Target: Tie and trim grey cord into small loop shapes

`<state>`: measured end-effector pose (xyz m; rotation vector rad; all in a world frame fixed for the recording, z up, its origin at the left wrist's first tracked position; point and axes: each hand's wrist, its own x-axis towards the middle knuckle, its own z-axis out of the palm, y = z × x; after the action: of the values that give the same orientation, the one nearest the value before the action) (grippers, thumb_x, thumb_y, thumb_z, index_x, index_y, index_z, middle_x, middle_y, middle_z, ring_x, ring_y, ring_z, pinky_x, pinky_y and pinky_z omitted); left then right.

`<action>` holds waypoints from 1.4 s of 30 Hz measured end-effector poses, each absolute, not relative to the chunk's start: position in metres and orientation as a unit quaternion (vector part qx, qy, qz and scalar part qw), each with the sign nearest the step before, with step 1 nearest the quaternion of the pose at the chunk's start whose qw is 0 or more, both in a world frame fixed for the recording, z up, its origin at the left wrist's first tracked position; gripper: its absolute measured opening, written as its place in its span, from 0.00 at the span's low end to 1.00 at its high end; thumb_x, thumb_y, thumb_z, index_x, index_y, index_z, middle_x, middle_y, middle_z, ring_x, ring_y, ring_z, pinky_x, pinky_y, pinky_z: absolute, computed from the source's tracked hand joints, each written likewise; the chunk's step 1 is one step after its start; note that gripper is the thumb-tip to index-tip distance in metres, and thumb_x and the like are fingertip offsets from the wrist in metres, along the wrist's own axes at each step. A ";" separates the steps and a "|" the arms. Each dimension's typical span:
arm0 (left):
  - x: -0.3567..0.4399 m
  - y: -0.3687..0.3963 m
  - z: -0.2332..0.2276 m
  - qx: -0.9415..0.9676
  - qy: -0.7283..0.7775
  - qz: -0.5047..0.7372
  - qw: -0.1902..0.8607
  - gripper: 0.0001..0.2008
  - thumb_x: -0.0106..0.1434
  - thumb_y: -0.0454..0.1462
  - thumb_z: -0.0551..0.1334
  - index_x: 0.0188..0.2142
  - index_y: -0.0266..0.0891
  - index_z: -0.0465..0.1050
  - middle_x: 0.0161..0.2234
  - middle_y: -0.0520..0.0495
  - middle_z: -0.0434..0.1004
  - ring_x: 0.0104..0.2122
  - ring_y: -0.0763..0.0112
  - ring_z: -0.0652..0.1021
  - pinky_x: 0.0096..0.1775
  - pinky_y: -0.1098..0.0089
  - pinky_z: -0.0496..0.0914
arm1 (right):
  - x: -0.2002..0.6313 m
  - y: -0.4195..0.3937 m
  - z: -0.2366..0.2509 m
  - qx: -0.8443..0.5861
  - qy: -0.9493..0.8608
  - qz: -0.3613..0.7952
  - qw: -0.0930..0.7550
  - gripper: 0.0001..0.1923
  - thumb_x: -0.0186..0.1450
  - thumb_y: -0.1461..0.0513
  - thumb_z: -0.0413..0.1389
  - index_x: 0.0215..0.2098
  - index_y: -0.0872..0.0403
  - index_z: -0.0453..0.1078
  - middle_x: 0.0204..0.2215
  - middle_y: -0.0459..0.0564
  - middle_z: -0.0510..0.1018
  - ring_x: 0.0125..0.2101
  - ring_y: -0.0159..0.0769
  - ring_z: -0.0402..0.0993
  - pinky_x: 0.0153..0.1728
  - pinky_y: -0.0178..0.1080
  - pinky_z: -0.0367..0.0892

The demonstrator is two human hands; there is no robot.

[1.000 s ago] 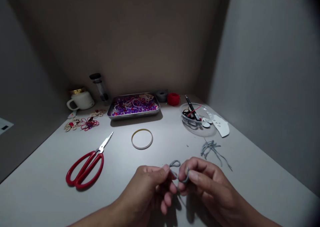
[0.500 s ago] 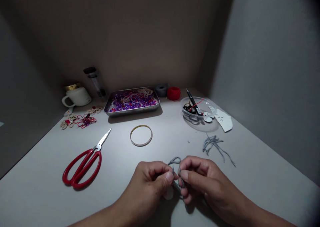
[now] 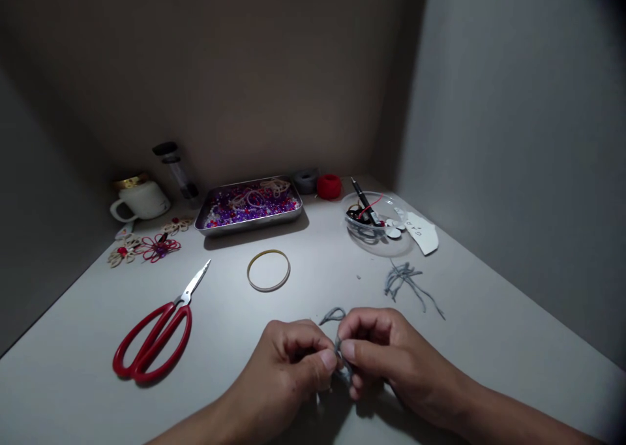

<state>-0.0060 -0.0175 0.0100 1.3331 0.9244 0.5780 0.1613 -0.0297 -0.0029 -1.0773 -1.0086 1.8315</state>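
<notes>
Both hands meet near the front middle of the table, pinching grey cord between thumbs and forefingers. My left hand grips it from the left, while my right hand closes on it just to the right. A loop of the cord sticks out beyond the fingertips, and more shows below between the hands. The fingers hide most of the piece. Farther off lies a thin ring, and at left rest scissors with red handles, blades slightly apart. Loose grey cord pieces lie beyond my right hand.
A metal tray of purple and red beads stands at the back, beside a red thread ball and a grey one. Cord flowers and a white mug are at left. A clear dish holds a pen.
My fingertips have come closer together on the grey cord. The white disc seen under the left hand is now mostly hidden. The whole view has shifted slightly, moving the table things left.
</notes>
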 end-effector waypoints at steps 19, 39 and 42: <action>-0.004 -0.019 0.007 0.549 0.404 0.246 0.689 0.18 0.51 0.46 0.64 0.16 0.34 0.67 0.18 0.51 0.63 0.18 0.77 0.62 0.21 0.74 0.55 | 0.166 -0.028 -0.003 -0.423 -0.428 0.713 0.359 0.09 0.48 0.61 0.62 0.23 0.58 0.70 0.14 0.43 0.72 0.15 0.25 0.67 0.19 0.30 0.62; -0.002 -0.018 0.014 0.519 0.466 0.236 0.677 0.11 0.48 0.40 0.65 0.24 0.32 0.72 0.17 0.52 0.65 0.17 0.78 0.63 0.21 0.75 0.57 | 0.166 -0.026 0.003 -0.471 -0.489 0.661 0.319 0.02 0.47 0.67 0.55 0.19 0.57 0.69 0.11 0.40 0.68 0.14 0.23 0.61 0.16 0.27 0.55; -0.004 -0.018 0.017 0.537 0.423 0.276 0.676 0.10 0.49 0.36 0.66 0.31 0.34 0.74 0.23 0.50 0.70 0.23 0.74 0.69 0.26 0.74 0.63 | 0.171 -0.023 0.005 -0.443 -0.474 0.700 0.297 0.03 0.46 0.69 0.55 0.18 0.57 0.70 0.11 0.40 0.69 0.13 0.23 0.62 0.16 0.27 0.57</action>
<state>-0.0040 -0.0177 0.0175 1.2067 0.9502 0.6204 0.1709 -0.0231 0.0055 -1.1780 -1.2605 1.8622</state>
